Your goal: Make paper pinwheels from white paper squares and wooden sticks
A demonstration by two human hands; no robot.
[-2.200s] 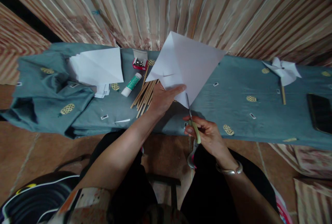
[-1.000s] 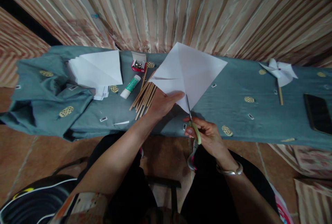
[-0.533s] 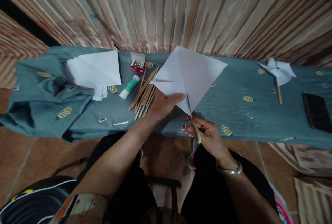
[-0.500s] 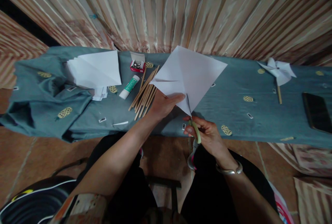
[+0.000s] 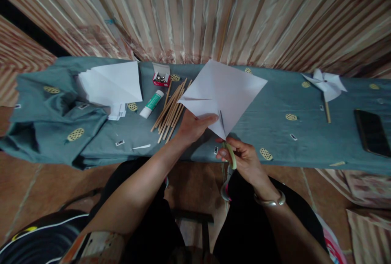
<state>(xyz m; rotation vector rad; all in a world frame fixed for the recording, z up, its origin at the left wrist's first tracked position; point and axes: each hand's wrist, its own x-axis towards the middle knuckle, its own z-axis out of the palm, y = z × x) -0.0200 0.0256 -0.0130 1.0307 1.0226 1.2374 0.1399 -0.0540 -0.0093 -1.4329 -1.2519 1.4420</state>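
A white square of paper [image 5: 235, 86] is held up over the bench, one corner pointing towards me. My left hand [image 5: 194, 127] grips its lower left side, thumb on top and the other fingers hidden underneath. One slit runs in from the left corner. In my right hand [image 5: 244, 156] are scissors [image 5: 229, 155] with pale green handles. Their blades lie at the near corner, one showing above the paper along a crease. Just left of the paper, several thin wooden sticks [image 5: 171, 113] lie in a loose pile.
A glue stick [image 5: 152, 104], a small red box [image 5: 161, 79] of metal pins and a stack of white paper [image 5: 117, 82] lie to the left. On the right are a paper pinwheel [image 5: 327, 84] and a black phone [image 5: 372, 132]. A paper sliver [image 5: 141, 147] rests near the front edge.
The paper's near corner has dipped slightly towards me, and the scissors are a little further in from that corner. Both hands keep their hold.
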